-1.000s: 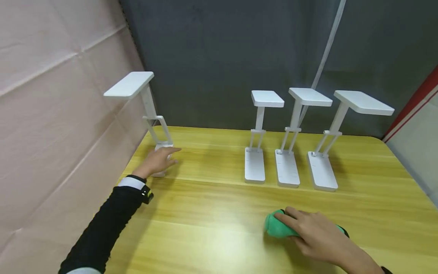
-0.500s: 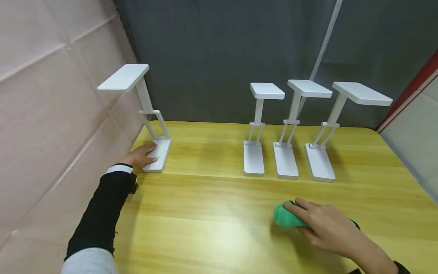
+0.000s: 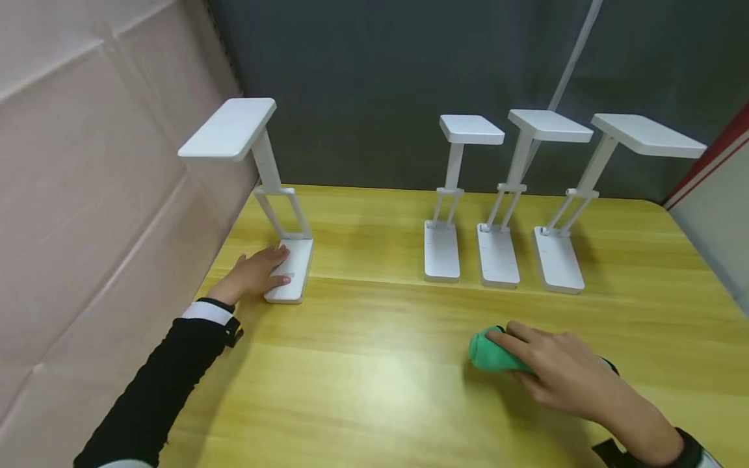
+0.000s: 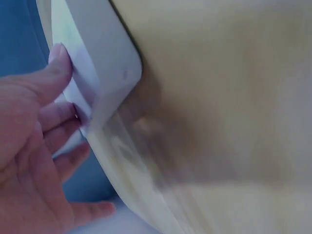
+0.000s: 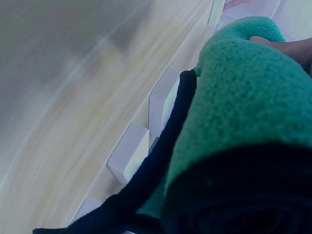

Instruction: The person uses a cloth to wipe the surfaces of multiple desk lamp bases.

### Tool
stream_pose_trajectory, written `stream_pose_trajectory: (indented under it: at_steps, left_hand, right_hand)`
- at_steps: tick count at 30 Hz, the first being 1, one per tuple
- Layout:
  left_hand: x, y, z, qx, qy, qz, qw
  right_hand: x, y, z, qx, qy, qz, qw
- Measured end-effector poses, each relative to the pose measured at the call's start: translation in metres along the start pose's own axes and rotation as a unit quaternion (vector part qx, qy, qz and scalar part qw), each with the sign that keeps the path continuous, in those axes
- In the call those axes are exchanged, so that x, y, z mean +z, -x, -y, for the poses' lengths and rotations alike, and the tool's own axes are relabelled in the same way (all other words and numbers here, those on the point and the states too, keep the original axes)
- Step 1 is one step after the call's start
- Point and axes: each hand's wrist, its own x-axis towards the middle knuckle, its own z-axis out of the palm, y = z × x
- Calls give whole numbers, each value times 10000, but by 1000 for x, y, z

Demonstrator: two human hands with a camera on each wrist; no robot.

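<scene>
In the head view, a white folding desk lamp [image 3: 231,130] stands unfolded at the left of the table. My left hand [image 3: 251,276] lies against its flat base [image 3: 297,270], thumb and forefinger on the top. The left wrist view shows the spread fingers [image 4: 66,163] next to the base end [image 4: 107,53], with some fingers off it. At the front right, my right hand [image 3: 562,367] holds a rolled green cloth [image 3: 494,351] with dark edging, just above or on the table. The right wrist view shows the green roll [image 5: 253,92] up close, a fingertip on its far end.
Three more white folding lamps, the nearest to the left one [image 3: 471,130], a middle one [image 3: 550,125] and a rightmost one [image 3: 649,135], stand in a row at the back right. The wooden table [image 3: 374,325] meets a pale covered wall [image 3: 134,214] and a dark backdrop [image 3: 363,84].
My left hand has come down onto the lamp's base, and the lamp has slid nearer to me. The right hand still holds the cloth, slightly farther right. The head view has tilted down.
</scene>
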Motion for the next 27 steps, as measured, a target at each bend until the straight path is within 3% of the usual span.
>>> stream_pose_trajectory:
  at_steps: [5,10,18,24,27]
  left_hand:
    - [13,22,-44,335,-432,-286,9981]
    - [23,36,-91,741,-1142,-647,9886]
    - [44,47,-158,1400,-1849,-989,9677]
    - [64,46,-208,1708,-1827,-1393,9582]
    - [71,42,-226,1870,-1815,-1510,9536]
  right_hand:
    - [-4,2,2,81,-11,85,9999]
    - [-8,3,3,203,-33,228,9995]
    - [-9,10,10,306,-44,294,9991]
    - [-10,13,15,399,-114,339,9986]
    - [-9,15,17,463,-105,395,9981]
